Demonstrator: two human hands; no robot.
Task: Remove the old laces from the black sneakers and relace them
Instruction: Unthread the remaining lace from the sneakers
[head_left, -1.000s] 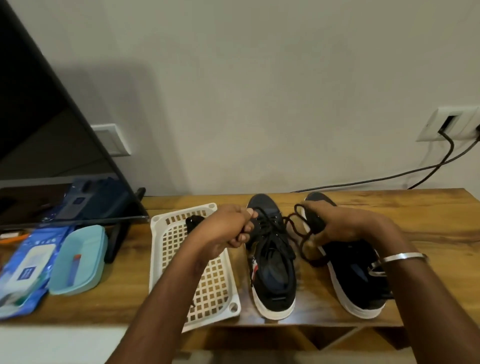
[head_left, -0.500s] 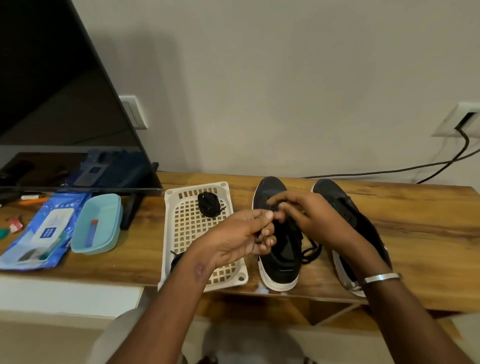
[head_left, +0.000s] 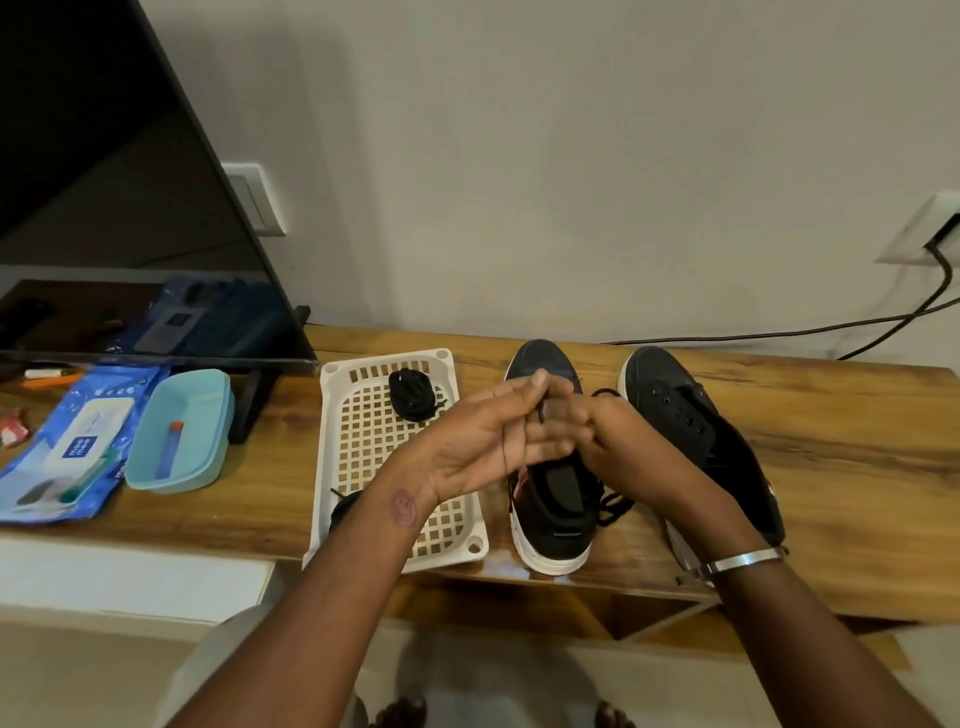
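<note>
Black cord lace (head_left: 540, 413) sat pinched between your left hand (head_left: 483, 441) and right hand (head_left: 613, 447); the black canvas sneaker (head_left: 550, 493) lay directly beneath, toe away.

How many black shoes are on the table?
2. One sneaker sits beside the white basket, partly behind the hands; the other sneaker lies to its right, by the right wrist.

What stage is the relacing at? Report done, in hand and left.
Done: the right sneaker shows bare eyelets, and a bundled lace lies in the white basket. In hand: the left hand and right hand work a black lace over the left sneaker. Left: relacing both sneakers.
</note>
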